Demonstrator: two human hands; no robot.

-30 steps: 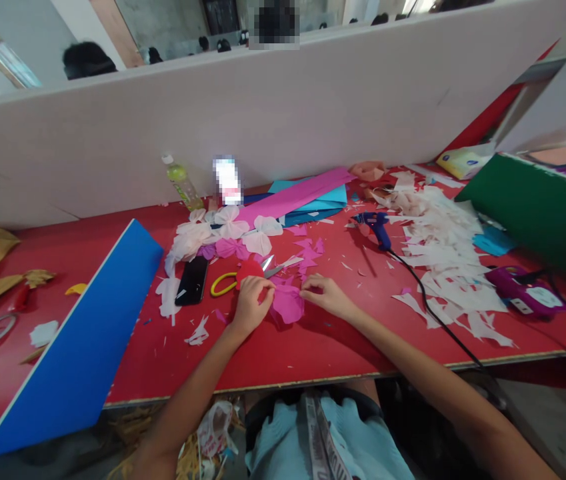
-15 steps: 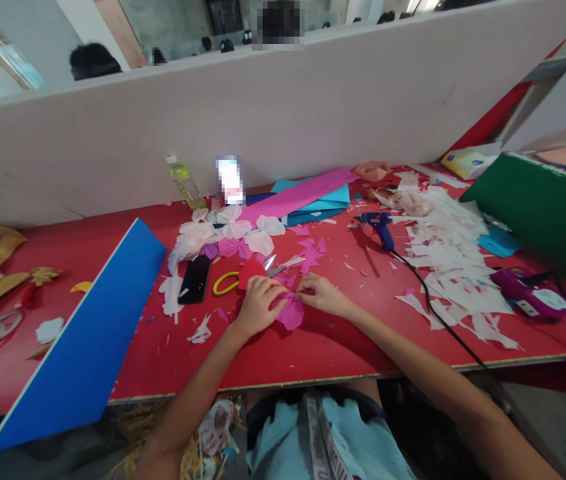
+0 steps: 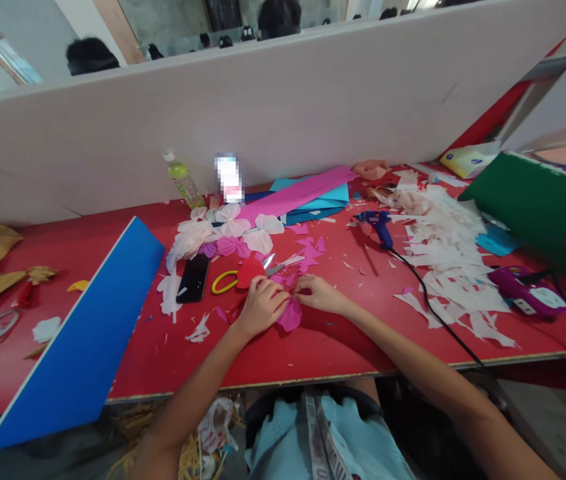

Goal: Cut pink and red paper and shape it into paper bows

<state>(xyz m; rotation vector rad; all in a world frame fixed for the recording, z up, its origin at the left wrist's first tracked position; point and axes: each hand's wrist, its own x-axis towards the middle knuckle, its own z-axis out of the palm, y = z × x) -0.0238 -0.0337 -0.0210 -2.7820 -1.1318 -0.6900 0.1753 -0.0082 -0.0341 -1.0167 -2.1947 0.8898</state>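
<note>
My left hand point(image 3: 261, 308) and my right hand point(image 3: 317, 293) meet over a magenta crepe-paper piece point(image 3: 290, 315) near the middle of the red table point(image 3: 313, 347). Both hands pinch it, fingers curled; the left hand covers most of the paper. Just behind them lie scissors with a yellow handle point(image 3: 223, 283) and a red paper shape point(image 3: 250, 271). A black phone point(image 3: 193, 278) lies to the left. Finished white and pink paper flowers point(image 3: 227, 230) are clustered further back.
A blue board point(image 3: 77, 340) leans over the front edge at left. A blue glue gun point(image 3: 379, 227) with a black cord, a purple glue gun point(image 3: 525, 293), white paper scraps point(image 3: 443, 253), folded coloured sheets point(image 3: 307, 197), a bottle point(image 3: 183, 180) and a green board point(image 3: 537, 207) surround the hands.
My two hands have drawn closer together, gathering the magenta paper into a smaller bunch; less of it shows now.
</note>
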